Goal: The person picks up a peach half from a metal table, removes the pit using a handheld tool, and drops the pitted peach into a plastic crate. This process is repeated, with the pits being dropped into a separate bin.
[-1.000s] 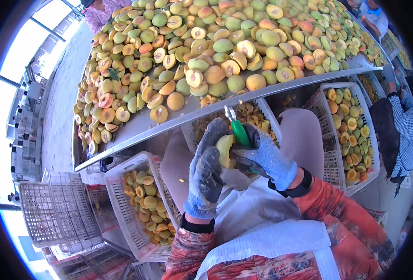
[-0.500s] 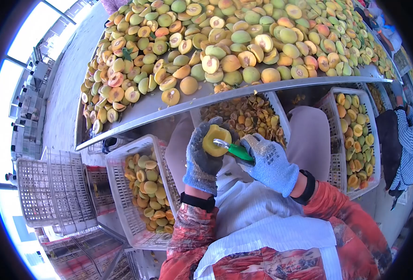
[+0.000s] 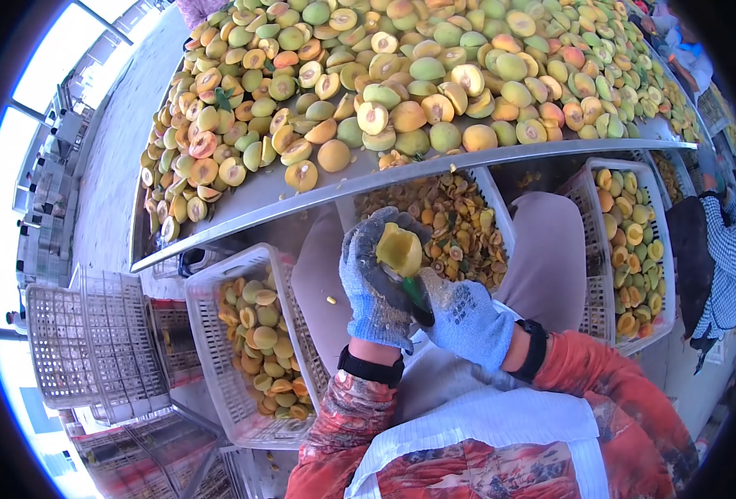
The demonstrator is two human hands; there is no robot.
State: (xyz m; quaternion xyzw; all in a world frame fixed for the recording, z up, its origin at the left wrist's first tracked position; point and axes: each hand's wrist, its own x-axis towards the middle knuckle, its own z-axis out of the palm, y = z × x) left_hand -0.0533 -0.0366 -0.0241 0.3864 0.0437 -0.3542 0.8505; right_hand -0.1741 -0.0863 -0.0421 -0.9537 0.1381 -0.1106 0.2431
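Observation:
My left hand (image 3: 371,283), in a grey-and-blue work glove, holds a yellow peach half (image 3: 399,249) with its hollowed side partly showing. Closed round a green-handled pitting knife (image 3: 415,291) is my right hand (image 3: 471,323), gloved the same way. The knife's metal tip is hidden behind the fruit and left fingers. Both hands are close together above my lap, just short of the table edge. Under them and beyond, a crate (image 3: 494,218) contains cut fruit pieces and scraps.
A metal table (image 3: 256,193) ahead carries a large heap of halved peaches (image 3: 434,79). White crates of peach halves stand at my left (image 3: 210,320) and right (image 3: 666,249). Stacked crates (image 3: 93,341) are further left. Dark clothing and a checked cloth (image 3: 721,258) hang at right.
The peach half has tipped and turned in my left hand. My right hand has lowered slightly, and the knife's metal tip has gone out of sight.

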